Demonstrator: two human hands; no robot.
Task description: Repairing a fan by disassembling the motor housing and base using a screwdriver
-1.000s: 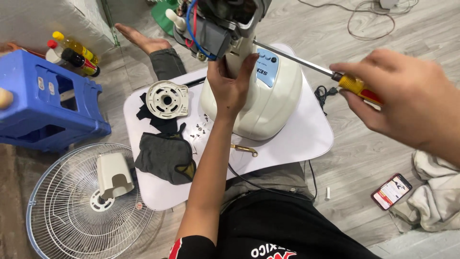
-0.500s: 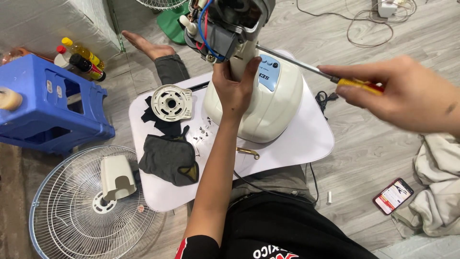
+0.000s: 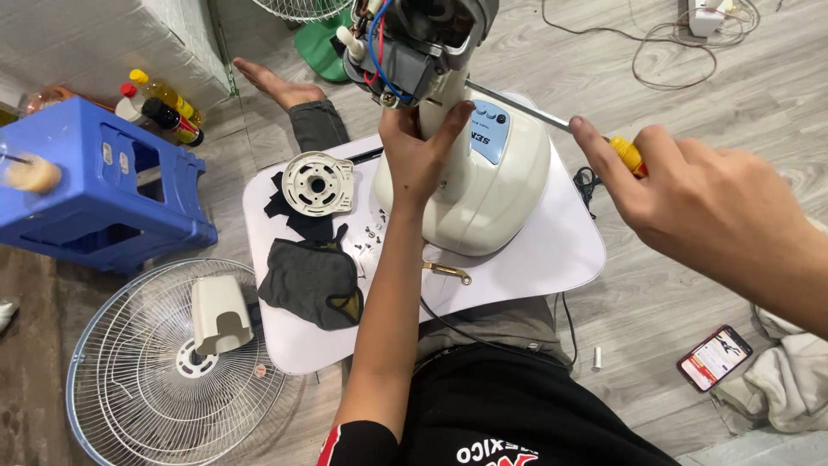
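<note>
My left hand [image 3: 420, 154] grips the cream neck of a table fan, just under its exposed motor [image 3: 405, 47] with red and blue wires. The fan's rounded cream base [image 3: 496, 203] rests on a white board [image 3: 552, 259] across my lap. My right hand [image 3: 699, 203] holds a screwdriver with a yellow and red handle [image 3: 628, 154]; its long metal shaft [image 3: 517, 105] points left toward the motor. A round cream motor cover [image 3: 317, 183], a dark cloth [image 3: 310, 280], small loose screws [image 3: 371, 237] and a brass part [image 3: 448, 272] lie on the board.
A blue plastic stool [image 3: 95, 185] stands at the left, sauce bottles [image 3: 159, 108] behind it. A wire fan guard [image 3: 177, 362] with a cream cover piece [image 3: 217, 315] lies on the floor. A phone [image 3: 714, 356] and pale cloth [image 3: 789, 380] lie at right. My bare foot [image 3: 276, 86] rests beyond the board.
My right hand has slid left along the screwdriver, closer to the fan. The view has shifted slightly; my left hand keeps its grip on the fan neck.
</note>
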